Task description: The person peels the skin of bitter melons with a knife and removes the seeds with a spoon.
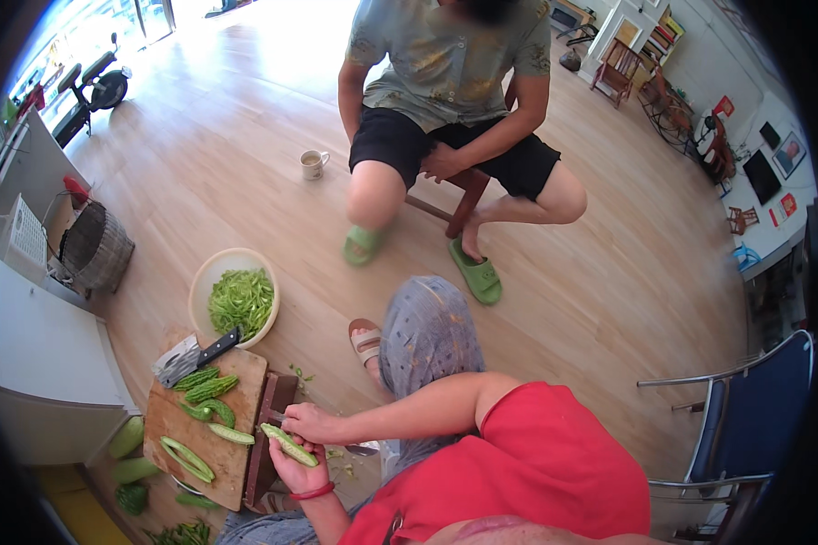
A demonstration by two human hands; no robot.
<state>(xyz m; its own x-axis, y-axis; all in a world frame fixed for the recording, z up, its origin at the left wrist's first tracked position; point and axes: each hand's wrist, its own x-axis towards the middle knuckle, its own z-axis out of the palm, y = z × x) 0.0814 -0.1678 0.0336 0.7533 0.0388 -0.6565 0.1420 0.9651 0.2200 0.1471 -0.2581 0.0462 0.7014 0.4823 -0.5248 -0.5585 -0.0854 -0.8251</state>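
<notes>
the left hand (295, 470) is cupping a halved bitter gourd (289, 444) from underneath, fingers curled around it, while the right hand (307, 423) is closing over a small tool (275, 417) and pressing down on the gourd's top; all this is happening just past the edge of a wooden cutting board (177, 427) that's carrying more gourd pieces and a cleaver (184, 357). a bowl of green shreds (236, 295) is sitting on the pale wood floor (609, 300) beside the board; another person is sitting on a stool across the room, with a mug (314, 164) nearby.

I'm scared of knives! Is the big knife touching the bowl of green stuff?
Touching: the head view shows the cleaver's handle resting on the bowl's rim.
</notes>
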